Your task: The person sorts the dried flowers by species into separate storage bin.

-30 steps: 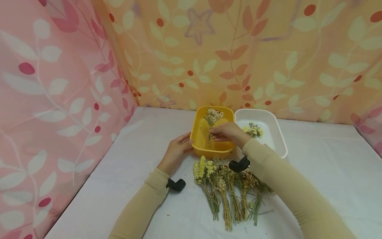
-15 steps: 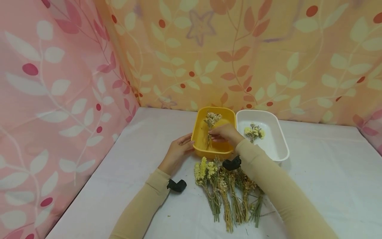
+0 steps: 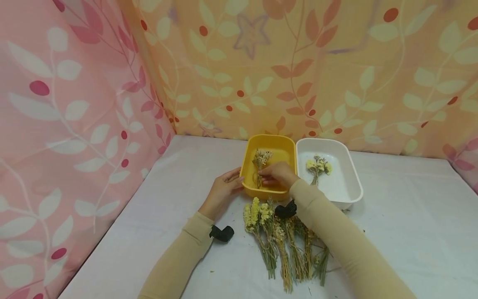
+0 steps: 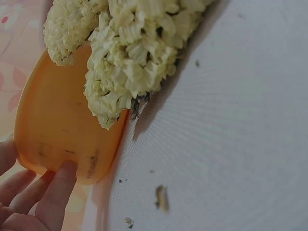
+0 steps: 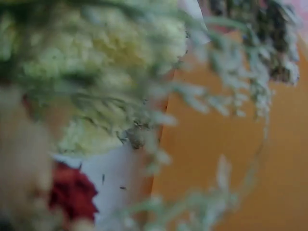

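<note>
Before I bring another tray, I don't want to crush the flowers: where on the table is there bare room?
Nearly bare table lies right of the white tray and right sleeve, and between the pink curtain and left sleeve. It's crowded in front of the yellow tray, where dried flowers lie partly hidden by the right sleeve.

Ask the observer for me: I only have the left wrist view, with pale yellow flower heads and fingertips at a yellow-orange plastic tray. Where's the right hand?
Observer: The right hand is reaching over the yellow-orange rectangular plastic tray.

Operator: Holding anything?

Observer: Yes, it pinches a small bunch of pale dried flowers.

Operator: What's right of that tray?

Observer: A white rectangular plastic tray with a yellow flower bunch lying in it.
</note>
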A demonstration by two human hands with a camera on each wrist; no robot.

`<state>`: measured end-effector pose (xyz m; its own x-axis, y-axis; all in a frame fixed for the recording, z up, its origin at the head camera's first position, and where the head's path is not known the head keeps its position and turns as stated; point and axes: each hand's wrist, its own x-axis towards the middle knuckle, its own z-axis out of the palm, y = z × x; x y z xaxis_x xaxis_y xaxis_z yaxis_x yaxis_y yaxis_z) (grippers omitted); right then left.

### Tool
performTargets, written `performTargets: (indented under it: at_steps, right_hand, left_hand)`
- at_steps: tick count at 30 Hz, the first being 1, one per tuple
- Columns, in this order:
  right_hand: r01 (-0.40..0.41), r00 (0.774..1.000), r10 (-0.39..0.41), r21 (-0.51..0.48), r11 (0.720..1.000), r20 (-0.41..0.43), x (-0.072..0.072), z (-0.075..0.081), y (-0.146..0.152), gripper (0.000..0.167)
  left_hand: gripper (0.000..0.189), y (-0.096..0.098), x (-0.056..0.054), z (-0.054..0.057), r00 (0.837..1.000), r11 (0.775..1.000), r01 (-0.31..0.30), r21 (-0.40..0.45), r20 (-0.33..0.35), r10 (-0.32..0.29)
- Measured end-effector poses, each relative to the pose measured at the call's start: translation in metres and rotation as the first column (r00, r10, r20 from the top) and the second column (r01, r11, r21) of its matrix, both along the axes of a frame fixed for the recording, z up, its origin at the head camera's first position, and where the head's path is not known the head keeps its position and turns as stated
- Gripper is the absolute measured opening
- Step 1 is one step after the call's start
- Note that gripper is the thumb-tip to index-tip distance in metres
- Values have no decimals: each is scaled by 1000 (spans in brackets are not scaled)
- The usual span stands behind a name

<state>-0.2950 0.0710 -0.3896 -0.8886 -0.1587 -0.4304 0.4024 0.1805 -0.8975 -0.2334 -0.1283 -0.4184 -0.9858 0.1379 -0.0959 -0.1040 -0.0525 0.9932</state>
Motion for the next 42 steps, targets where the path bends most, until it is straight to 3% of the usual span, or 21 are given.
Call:
performTargets:
  at_steps: [6, 17, 21, 25, 28, 36, 42]
  right_hand:
    - [-6, 1000, 5, 22, 1000, 15, 1, -2, 0, 28]
    - [17, 999, -12, 111, 994, -45, 2, -4, 1, 25]
    - [2, 992, 19, 173, 985, -125, 4, -1, 3, 23]
    - [-41, 958, 118, 285, 958, -260, 10, 10, 5, 21]
    - [-84, 937, 183, 317, 945, -298, 17, 23, 9, 26]
    - [-112, 942, 172, 214, 970, -288, 50, 43, 34, 37]
    - [-103, 938, 167, 215, 971, -304, 78, 49, 51, 39]
  left_hand:
    - [49, 0, 1, 1, 1000, 1000, -4, 16, 13, 4]
    - [50, 0, 3, 2, 1000, 1000, 3, 13, 6, -3]
    - [51, 0, 2, 1, 1000, 1000, 6, 16, 5, -6]
    - [51, 0, 2, 1, 1000, 1000, 1, 18, 10, -2]
    - [50, 0, 2, 0, 1000, 1000, -13, 9, 12, 13]
    - [50, 1, 2, 0, 1000, 1000, -11, 17, 11, 11]
    - [50, -2, 2, -2, 1000, 1000, -1, 11, -4, 1]
